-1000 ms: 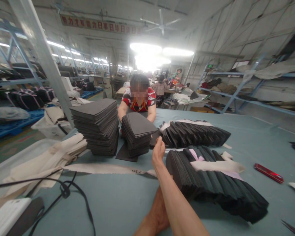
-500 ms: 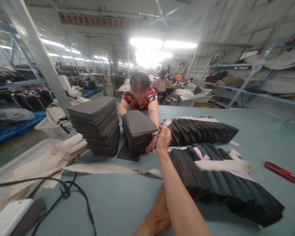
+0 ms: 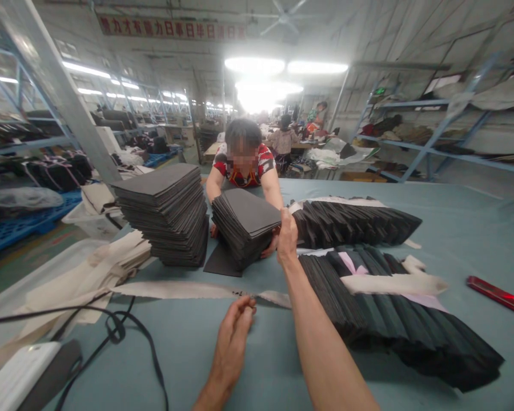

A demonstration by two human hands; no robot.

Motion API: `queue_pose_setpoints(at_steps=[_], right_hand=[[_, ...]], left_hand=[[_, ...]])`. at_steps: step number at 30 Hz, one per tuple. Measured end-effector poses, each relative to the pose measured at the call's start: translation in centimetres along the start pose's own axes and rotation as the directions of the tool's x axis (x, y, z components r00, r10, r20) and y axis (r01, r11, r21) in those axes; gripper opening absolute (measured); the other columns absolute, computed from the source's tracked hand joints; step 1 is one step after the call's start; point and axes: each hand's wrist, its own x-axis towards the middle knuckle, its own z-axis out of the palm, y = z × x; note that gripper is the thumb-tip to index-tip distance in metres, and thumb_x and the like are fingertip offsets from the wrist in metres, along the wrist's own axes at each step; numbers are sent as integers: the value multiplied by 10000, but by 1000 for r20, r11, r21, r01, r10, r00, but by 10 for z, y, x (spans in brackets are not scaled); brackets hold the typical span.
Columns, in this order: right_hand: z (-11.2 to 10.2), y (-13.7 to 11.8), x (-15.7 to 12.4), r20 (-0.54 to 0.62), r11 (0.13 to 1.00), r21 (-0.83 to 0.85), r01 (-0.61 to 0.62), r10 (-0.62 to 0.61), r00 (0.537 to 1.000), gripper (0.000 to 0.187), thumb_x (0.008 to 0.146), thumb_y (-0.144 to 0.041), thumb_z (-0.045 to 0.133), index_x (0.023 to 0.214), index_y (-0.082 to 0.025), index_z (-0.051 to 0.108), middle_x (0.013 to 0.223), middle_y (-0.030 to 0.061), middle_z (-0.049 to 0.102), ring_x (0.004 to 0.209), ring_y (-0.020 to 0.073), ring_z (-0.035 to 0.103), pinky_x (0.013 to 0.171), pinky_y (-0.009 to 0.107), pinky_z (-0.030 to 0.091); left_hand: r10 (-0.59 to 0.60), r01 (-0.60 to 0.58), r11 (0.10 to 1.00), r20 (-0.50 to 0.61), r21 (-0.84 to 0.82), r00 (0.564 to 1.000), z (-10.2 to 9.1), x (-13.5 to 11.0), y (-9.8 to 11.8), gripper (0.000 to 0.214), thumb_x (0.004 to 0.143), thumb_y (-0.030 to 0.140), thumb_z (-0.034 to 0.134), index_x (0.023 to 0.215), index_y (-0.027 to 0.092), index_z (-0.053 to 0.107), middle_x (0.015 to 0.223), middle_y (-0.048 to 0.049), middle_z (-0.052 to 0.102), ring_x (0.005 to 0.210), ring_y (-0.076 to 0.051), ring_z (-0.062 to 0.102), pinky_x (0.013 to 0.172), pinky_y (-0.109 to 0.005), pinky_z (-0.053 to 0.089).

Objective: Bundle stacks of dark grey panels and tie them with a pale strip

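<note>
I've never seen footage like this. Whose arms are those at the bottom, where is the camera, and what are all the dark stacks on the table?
The camera sits on a person's head, looking forward and down, so the two bare arms are that person's own. The right hand reaches out to a small stack of dark sheets, which a co-worker across the blue-grey table steadies with both hands. The left hand hovers by a pale fabric strip, holding nothing. A taller stack stands to the left; two fanned-out bundles lie to the right, with a red object beyond.
</note>
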Motion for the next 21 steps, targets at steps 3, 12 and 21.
queue_pose_setpoints(at_steps=[3, 12, 21], right_hand=[[1, -3, -1, -49, 1000, -22, 9, -10, 999, 693, 827, -703, 625, 1223, -135, 648, 1246, 133, 686, 1235, 294, 599, 1130, 428, 408], [5, 3, -1, -77, 997, 29, -74, 76, 994, 849, 704, -542, 780, 1393, -148, 479, 1316, 152, 660, 1195, 273, 647, 1104, 432, 477], [4, -2, 1, -25, 989, 2, -150, 150, 988, 626, 728, -515, 776, 1213, -155, 610, 1223, 131, 708, 1138, 279, 659, 1077, 422, 484]], left_hand=[[-15, 0, 994, -126, -113, 992, -6, 18, 15, 718, 815, 715, 706, 1272, 165, 647, 1333, -202, 688, 1250, -353, 658, 1121, -527, 483], [-140, 29, 941, -307, -338, 941, -9, 73, 65, 298, 1003, 399, 578, 1199, 178, 609, 1436, -191, 614, 1295, -290, 633, 1204, -495, 409], [-51, 0, 978, -238, -209, 970, 9, 130, 121, 645, 945, 676, 561, 1395, 215, 594, 1592, -168, 511, 1444, -334, 521, 1209, -501, 396]])
